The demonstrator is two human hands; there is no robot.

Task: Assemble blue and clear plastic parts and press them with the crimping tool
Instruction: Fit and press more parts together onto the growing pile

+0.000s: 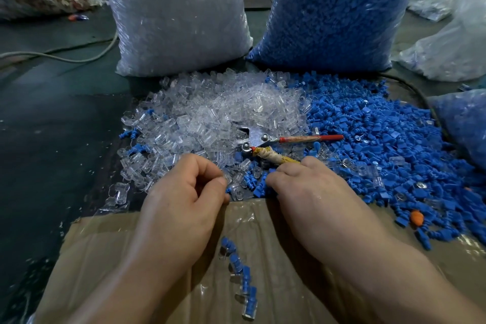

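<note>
crimping tool lying crosswise, handles pointing right

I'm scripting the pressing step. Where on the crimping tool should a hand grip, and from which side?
Take the crimping tool by its two handles, coming from the right: the red handle and the wrapped handle splay that way, the latter ending by the right hand. The metal head points left, among clear parts.

We see the crimping tool, its 2 handles spread, atop the clear parts beside the blue parts; assembled pieces line the cardboard.
</note>
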